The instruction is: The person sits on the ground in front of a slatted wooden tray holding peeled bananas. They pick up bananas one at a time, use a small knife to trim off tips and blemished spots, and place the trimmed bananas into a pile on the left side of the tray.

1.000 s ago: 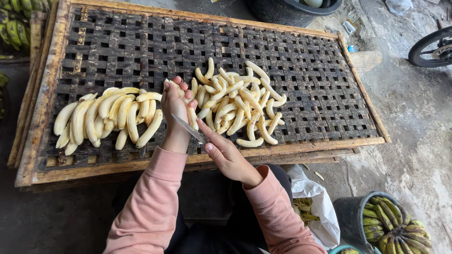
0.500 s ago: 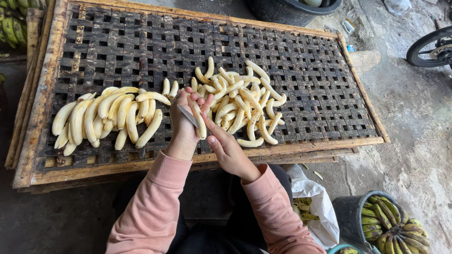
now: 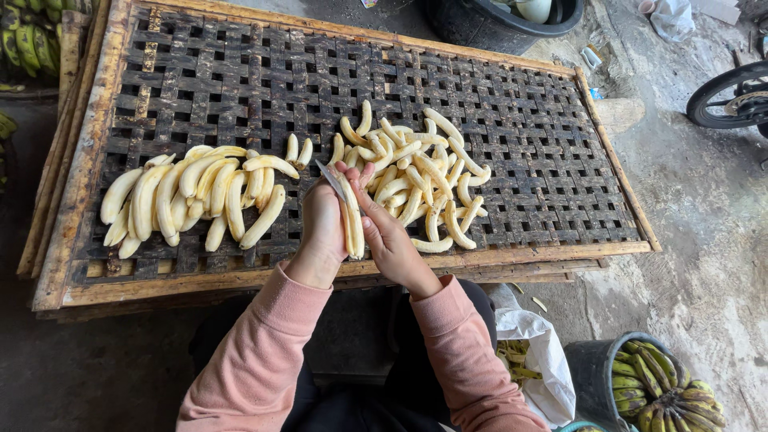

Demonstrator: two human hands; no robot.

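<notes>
Pale peeled banana [image 3: 352, 220] gripped between both hands; left hand [image 3: 322, 224] closed on it, right hand [image 3: 386, 234] closed around thin metal knife [image 3: 330, 179], over woven bamboo tray [image 3: 240, 80].

You work in an informal outdoor fruit-drying yard: a woven bamboo drying rack [image 3: 512, 96] on bare concrete floor [image 3: 704, 240], peeled bananas [image 3: 416, 180] spread out, buckets of green bananas [image 3: 664, 388] beside you.
</notes>
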